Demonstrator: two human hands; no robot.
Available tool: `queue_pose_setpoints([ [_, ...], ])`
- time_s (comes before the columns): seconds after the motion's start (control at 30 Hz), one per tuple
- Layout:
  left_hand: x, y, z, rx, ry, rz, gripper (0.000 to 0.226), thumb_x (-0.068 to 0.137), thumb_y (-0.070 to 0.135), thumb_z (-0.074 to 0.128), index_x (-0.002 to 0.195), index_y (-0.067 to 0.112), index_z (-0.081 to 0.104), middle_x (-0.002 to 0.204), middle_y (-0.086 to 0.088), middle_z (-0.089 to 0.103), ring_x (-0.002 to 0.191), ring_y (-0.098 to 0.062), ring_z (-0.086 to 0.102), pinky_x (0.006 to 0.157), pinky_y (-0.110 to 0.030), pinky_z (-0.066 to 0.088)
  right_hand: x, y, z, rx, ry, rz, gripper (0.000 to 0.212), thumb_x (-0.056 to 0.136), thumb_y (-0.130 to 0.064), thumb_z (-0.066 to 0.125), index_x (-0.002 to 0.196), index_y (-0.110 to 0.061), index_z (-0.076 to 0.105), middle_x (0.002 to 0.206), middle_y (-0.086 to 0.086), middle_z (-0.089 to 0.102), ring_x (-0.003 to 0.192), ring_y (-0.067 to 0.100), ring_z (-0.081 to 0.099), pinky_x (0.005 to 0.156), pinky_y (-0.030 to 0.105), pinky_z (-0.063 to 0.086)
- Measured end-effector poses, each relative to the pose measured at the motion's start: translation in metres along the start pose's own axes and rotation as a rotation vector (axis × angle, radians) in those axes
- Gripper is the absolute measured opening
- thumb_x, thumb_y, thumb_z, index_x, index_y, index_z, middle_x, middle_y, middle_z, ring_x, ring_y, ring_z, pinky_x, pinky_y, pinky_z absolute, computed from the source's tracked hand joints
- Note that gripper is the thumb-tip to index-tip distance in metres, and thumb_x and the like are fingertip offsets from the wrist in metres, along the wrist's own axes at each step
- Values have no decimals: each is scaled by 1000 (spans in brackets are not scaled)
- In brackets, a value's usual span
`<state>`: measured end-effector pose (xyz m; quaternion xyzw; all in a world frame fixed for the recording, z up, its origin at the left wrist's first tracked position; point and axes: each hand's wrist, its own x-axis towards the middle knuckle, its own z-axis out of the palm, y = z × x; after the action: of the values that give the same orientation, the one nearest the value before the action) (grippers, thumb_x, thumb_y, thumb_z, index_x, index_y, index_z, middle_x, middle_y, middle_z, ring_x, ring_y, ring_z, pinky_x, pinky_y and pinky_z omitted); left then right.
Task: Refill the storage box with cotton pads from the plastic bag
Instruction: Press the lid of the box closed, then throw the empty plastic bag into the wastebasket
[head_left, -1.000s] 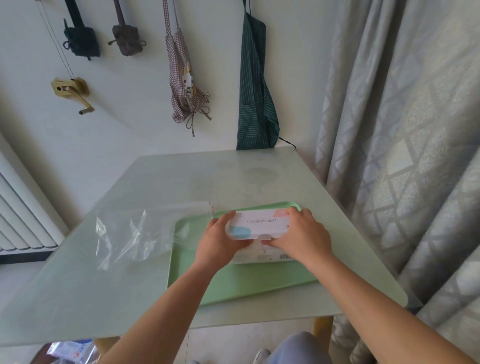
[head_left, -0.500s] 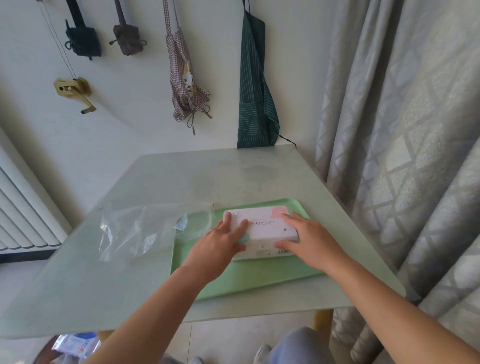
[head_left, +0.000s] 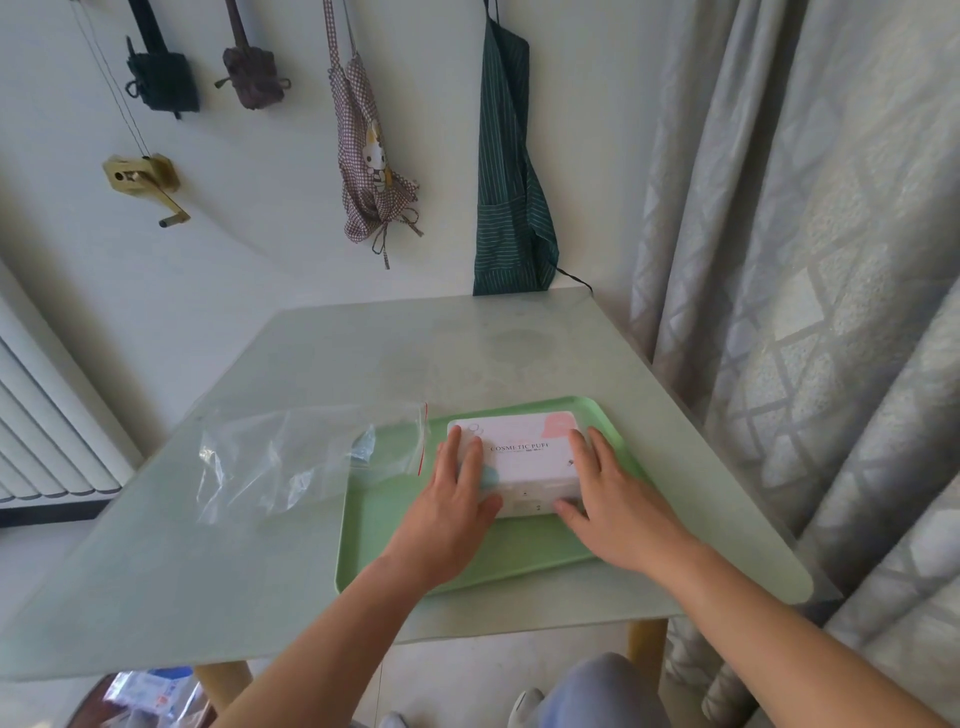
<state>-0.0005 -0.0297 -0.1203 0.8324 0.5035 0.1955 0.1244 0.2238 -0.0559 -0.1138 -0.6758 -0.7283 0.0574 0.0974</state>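
The white storage box (head_left: 522, 454), labelled "Cosmetic Puff", lies flat and closed on the green tray (head_left: 467, 558). My left hand (head_left: 452, 504) rests on the box's left part with straight fingers on the lid. My right hand (head_left: 608, 499) lies flat on its right side, fingers on the lid and thumb at the front edge. The clear plastic bag (head_left: 291, 457) with a red zip strip lies crumpled to the left, partly over the tray's corner; it looks empty.
The tray sits on a pale glass table (head_left: 363, 353) against a white wall. Aprons (head_left: 509, 171) and small bags hang on the wall. A grey curtain (head_left: 810, 260) hangs close on the right, a radiator (head_left: 41, 431) on the left.
The box's lid went from raised in both hands to shut flat on the box. My hands moved from gripping the lid to lying on top of it with straight fingers.
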Motion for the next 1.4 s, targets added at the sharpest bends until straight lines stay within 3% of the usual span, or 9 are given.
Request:
queue_pose_setpoints([
  [0.27, 18, 4, -8, -140, 14, -74, 53, 105, 37, 35, 154, 23, 24, 165, -3, 2, 146, -28, 27, 107, -30, 32, 11, 1, -15, 127, 15, 71, 59, 103, -48, 21, 156, -22, 14, 165, 5, 11, 143, 29, 33, 105, 44, 40],
  [0.43, 34, 9, -13, -146, 10, -107, 45, 101, 37, 48, 144, 27, 43, 163, -3, 19, 137, -27, 41, 102, -28, 35, 23, 11, -17, 150, 29, 116, 54, 104, -40, 25, 155, -23, 20, 162, 5, 19, 141, 31, 35, 108, 43, 38],
  [0.63, 53, 22, -9, -174, 133, -262, 43, 85, 49, 68, 121, 28, 56, 138, 4, 38, 95, -22, 62, 81, -32, 49, 37, 21, -25, 188, 95, 206, 40, 102, -38, 33, 142, -35, 39, 128, 10, 41, 118, 36, 47, 95, 44, 46],
  [0.77, 54, 22, -16, -122, 152, -219, 37, 89, 48, 62, 120, 27, 60, 136, 6, 46, 104, -21, 61, 83, -36, 52, 40, 16, -33, 198, 172, 205, 37, 100, -35, 41, 134, -26, 52, 130, 7, 41, 119, 32, 44, 96, 42, 46],
  [0.9, 38, 5, -39, 76, 329, -194, 22, 93, 37, 56, 113, 29, 64, 125, 8, 58, 105, -18, 60, 83, -35, 50, 42, -12, -39, 168, 244, 132, 33, 97, -32, 44, 127, -26, 57, 131, 1, 45, 117, 28, 44, 92, 39, 46],
  [1.03, 17, -28, -54, 397, 195, -358, 69, 79, 55, 65, 140, 30, 42, 141, 6, 48, 131, -21, 41, 104, -38, 32, 43, -49, -41, 35, 329, 65, 33, 93, -31, 48, 122, -24, 61, 127, 0, 53, 115, 27, 48, 93, 37, 40],
  [1.1, 4, -45, -55, 426, 98, -414, 72, 80, 51, 66, 143, 32, 37, 141, 6, 49, 130, -22, 44, 104, -40, 31, 44, -71, -39, 96, 275, 24, 33, 93, -28, 48, 123, -22, 60, 127, 2, 53, 117, 28, 47, 93, 37, 41],
  [1.23, -15, -64, -62, 400, 70, -416, 35, 87, 33, 60, 122, 40, 60, 123, 10, 63, 117, -17, 56, 98, -35, 36, 49, -111, -31, 203, 140, -123, 44, 90, -14, 45, 133, -22, 53, 133, 5, 50, 124, 29, 44, 98, 39, 44],
  [1.4, -34, -74, -85, 239, 183, -371, 23, 92, 24, 53, 105, 37, 68, 111, 10, 65, 102, -24, 63, 76, -32, 46, 55, -155, -17, 28, -73, -273, 93, 72, -10, 64, 150, -35, 19, 153, 4, 13, 137, 33, 22, 106, 44, 39],
])
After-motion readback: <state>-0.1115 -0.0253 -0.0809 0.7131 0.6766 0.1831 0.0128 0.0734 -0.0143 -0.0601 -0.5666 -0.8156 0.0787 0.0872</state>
